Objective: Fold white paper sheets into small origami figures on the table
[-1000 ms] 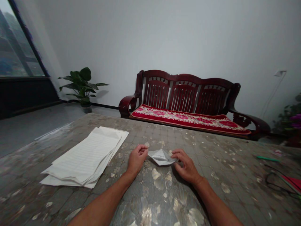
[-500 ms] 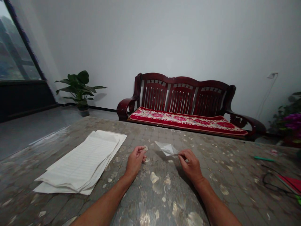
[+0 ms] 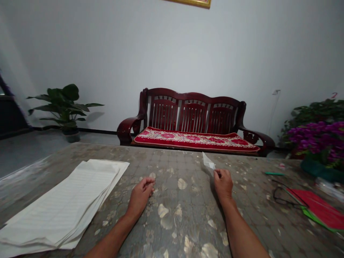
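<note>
One folded white paper (image 3: 208,162), small, pinched by its near end in the right hand (image 3: 223,183); thumb and fingers closed on it. It sits over the far part of the table (image 3: 193,218), right of centre, narrow tip pointing far and slightly left. Shadow beside it, so probably lifted a bit; contact with the table can't be confirmed.

Left hand (image 3: 139,197) is nearer and to the left, well apart from the folded paper. Fingers half curled, nothing visible in them; can't tell if thumb and fingertips meet. Nearest thing to it is the stack of lined sheets (image 3: 61,200) on the left, not touched.

Progress: the folded paper already has its creases and a pointed shape, so the folding on this piece looks mostly or fully done, my judgement. Only one hand is on it, no fold being pressed. Whether any crease is left can't be told; the piece is small and the near end is covered by fingers. Sheets in the stack lie flat, loosely overlapped, edges uneven; no folded shape visible among them.

Right side, untouched: green pen (image 3: 274,173) farther off, what look like black-framed glasses (image 3: 290,204), then a red sheet (image 3: 318,206) overlapping a green sheet (image 3: 314,216). No hand near these. No second folded piece visible on the table.
</note>
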`<state>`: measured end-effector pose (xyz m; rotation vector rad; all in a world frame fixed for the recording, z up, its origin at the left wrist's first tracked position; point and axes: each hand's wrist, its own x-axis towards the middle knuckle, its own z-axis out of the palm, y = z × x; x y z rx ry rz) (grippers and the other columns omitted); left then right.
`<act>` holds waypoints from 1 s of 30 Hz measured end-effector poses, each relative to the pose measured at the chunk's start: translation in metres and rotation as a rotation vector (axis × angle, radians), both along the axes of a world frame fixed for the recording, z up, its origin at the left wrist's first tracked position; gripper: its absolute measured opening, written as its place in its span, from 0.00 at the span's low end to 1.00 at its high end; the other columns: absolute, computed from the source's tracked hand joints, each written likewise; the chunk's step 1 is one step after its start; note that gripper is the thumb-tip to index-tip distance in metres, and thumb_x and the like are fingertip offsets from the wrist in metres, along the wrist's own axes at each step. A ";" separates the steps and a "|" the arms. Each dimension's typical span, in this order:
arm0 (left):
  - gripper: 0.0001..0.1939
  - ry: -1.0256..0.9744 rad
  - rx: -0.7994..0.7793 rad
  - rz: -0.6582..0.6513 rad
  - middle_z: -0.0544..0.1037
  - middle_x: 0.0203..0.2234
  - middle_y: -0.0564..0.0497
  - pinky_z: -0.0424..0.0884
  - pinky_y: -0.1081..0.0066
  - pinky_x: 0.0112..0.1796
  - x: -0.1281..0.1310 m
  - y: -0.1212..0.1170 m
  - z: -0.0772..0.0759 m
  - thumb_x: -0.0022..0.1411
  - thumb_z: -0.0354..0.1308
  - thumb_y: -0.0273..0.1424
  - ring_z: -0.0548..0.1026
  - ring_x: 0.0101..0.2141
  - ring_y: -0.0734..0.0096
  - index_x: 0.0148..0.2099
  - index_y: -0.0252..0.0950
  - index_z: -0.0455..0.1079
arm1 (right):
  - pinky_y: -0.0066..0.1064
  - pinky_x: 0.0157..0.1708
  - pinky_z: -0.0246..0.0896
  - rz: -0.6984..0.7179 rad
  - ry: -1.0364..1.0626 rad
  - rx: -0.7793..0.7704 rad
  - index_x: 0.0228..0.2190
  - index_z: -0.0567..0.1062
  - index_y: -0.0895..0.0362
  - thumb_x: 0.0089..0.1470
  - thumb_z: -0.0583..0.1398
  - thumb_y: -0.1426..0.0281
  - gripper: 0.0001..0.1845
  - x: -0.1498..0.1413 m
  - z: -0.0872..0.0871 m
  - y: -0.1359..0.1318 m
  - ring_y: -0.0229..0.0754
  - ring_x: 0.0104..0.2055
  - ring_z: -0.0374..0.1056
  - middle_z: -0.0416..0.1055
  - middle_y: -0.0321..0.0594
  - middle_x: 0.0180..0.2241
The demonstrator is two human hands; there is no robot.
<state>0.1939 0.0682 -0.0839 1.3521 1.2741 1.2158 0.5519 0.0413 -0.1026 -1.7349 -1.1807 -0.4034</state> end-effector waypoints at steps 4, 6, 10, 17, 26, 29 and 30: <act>0.19 0.043 0.014 -0.024 0.75 0.22 0.54 0.68 0.72 0.26 -0.001 0.001 -0.002 0.46 0.57 0.46 0.75 0.25 0.67 0.34 0.37 0.72 | 0.33 0.35 0.60 -0.006 -0.023 -0.063 0.32 0.76 0.56 0.54 0.53 0.66 0.13 0.003 -0.006 0.001 0.43 0.34 0.66 0.67 0.41 0.33; 0.19 0.057 0.022 -0.034 0.76 0.23 0.54 0.68 0.72 0.27 -0.002 0.001 -0.003 0.47 0.57 0.46 0.75 0.25 0.67 0.34 0.37 0.72 | 0.32 0.34 0.59 -0.008 -0.029 -0.088 0.32 0.76 0.55 0.53 0.53 0.68 0.12 0.003 -0.009 0.001 0.43 0.34 0.66 0.68 0.40 0.33; 0.18 0.077 0.020 -0.034 0.76 0.23 0.54 0.69 0.71 0.28 -0.002 0.000 -0.002 0.47 0.56 0.46 0.76 0.26 0.65 0.34 0.38 0.73 | 0.30 0.32 0.58 -0.028 -0.051 -0.094 0.33 0.76 0.55 0.51 0.53 0.70 0.12 0.004 -0.012 0.002 0.41 0.33 0.65 0.68 0.39 0.34; 0.17 0.103 0.030 -0.027 0.77 0.23 0.53 0.71 0.69 0.29 -0.001 -0.002 0.003 0.45 0.56 0.45 0.76 0.25 0.64 0.33 0.38 0.73 | 0.28 0.27 0.52 -0.070 -0.054 -0.178 0.38 0.77 0.54 0.53 0.55 0.71 0.13 -0.002 -0.007 -0.001 0.38 0.31 0.64 0.68 0.38 0.36; 0.17 0.133 0.056 -0.035 0.78 0.24 0.53 0.71 0.68 0.31 -0.004 -0.001 -0.001 0.46 0.56 0.45 0.76 0.26 0.63 0.33 0.39 0.73 | 0.27 0.25 0.51 -0.047 -0.050 -0.180 0.38 0.79 0.52 0.53 0.56 0.72 0.14 -0.008 -0.002 -0.005 0.38 0.31 0.64 0.68 0.39 0.37; 0.17 0.132 0.046 -0.040 0.78 0.24 0.53 0.71 0.69 0.31 -0.004 0.000 -0.002 0.46 0.57 0.46 0.77 0.27 0.62 0.33 0.39 0.73 | 0.27 0.25 0.51 -0.026 -0.063 -0.155 0.38 0.79 0.51 0.53 0.56 0.73 0.14 -0.008 -0.003 -0.004 0.37 0.31 0.64 0.69 0.37 0.36; 0.17 0.130 0.042 -0.040 0.78 0.24 0.53 0.71 0.69 0.31 -0.004 -0.001 -0.002 0.46 0.57 0.46 0.77 0.27 0.62 0.33 0.39 0.73 | 0.27 0.25 0.51 -0.017 -0.064 -0.151 0.38 0.79 0.51 0.53 0.56 0.74 0.14 -0.008 -0.003 -0.004 0.37 0.31 0.64 0.69 0.37 0.36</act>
